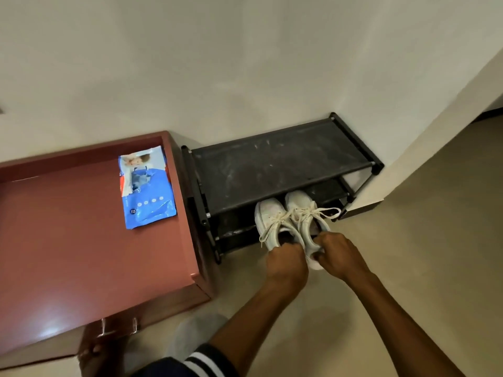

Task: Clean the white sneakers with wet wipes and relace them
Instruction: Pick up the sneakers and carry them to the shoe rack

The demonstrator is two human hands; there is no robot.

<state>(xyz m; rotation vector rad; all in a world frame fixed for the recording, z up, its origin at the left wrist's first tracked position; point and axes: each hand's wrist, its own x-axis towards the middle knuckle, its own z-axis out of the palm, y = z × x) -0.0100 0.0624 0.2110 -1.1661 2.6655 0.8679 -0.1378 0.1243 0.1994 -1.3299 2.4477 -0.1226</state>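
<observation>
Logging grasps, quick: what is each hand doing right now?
Left hand: grips the heel of one white sneaker.
Right hand: grips the heel of the other sneaker.

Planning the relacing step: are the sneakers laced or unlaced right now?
Laced: white laces criss-cross both sneakers, loose ends trailing over the sides.

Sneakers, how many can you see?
2. The left sneaker is gripped by the left hand, the right sneaker by the right hand, side by side low in the shoe rack. Others may be hidden.
</observation>
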